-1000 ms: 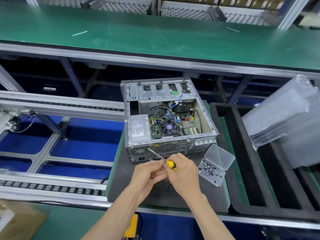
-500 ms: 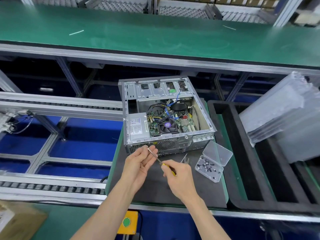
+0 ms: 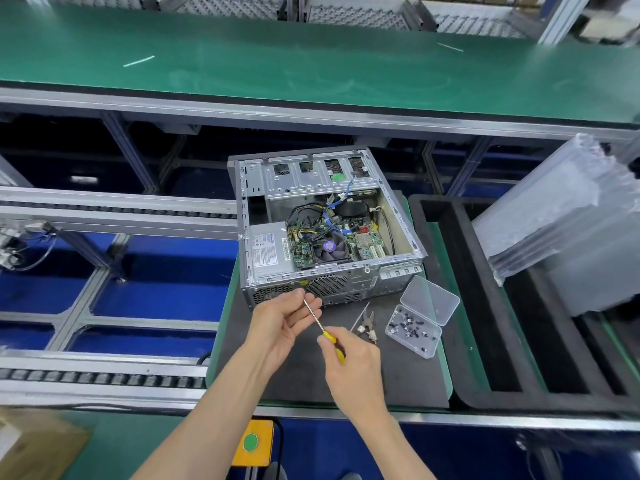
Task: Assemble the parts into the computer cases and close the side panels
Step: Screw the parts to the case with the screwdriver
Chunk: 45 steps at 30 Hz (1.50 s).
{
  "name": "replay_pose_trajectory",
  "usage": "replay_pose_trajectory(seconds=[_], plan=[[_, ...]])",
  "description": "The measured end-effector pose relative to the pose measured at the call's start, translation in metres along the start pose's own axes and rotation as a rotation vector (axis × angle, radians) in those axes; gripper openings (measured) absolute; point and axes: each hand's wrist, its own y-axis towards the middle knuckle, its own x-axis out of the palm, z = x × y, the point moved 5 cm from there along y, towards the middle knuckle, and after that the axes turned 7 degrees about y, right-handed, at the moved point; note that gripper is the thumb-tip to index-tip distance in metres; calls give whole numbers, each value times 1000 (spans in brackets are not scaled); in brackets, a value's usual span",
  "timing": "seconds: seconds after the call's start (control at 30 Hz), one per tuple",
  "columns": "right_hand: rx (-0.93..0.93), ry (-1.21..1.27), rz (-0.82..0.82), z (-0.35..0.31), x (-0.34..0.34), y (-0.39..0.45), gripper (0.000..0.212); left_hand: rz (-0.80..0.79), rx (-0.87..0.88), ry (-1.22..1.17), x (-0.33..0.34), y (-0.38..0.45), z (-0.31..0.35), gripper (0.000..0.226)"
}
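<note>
Since a second ago the hands have drawn apart and moved up toward the computer case [image 3: 327, 230]: the left hand [image 3: 282, 323] has slid along the shaft to pinch the tip of the screwdriver [image 3: 320, 322] between thumb and fingertips, just in front of the case's rear grille, while the right hand [image 3: 351, 363] stays closed around the yellow handle, nearer the person than the case. The case lies open side up on a dark mat [image 3: 398, 375], motherboard, fan and power supply exposed. Right of the hands, in front of the case's right corner, small pliers [image 3: 367, 322] lie on the mat, and just beyond them sits an open clear screw box [image 3: 414, 332] with its lid leaning back. The mat in front of the case, below the hands, is bare to its near edge; left of the case the mat ends at once over roller rails and blue bins. Right of the case a black foam tray [image 3: 460, 306] runs off frame, partly covered by clear plastic sleeves [image 3: 568, 216]. Whether a screw sits on the tip is hidden by the fingers.
</note>
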Motion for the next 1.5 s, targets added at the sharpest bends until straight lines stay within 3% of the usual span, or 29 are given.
replay_pose_trajectory(seconds=[0.43,0.77,0.93,1.2,1.33,1.4,1.5], plan=[[172,31,51,-11,33,3,21,25,-97,-143,15,7,-7,15],[319,130,119,-16,33,-2,6,58,-105,-65,23,3,0,11],[339,114,153,-15,30,-4,17,43,-115,-77,19,3,-1,12],[282,102,150,-16,35,-6,7,69,-64,-81,20,1,0,11],[280,49,122,-15,37,-5,19,128,-1,-96,16,0,-3,16],[309,103,164,-12,34,-4,7,253,41,-17,5,-6,-5,14],[390,150,218,-8,30,-5,20,430,288,408,-14,-17,14,19]])
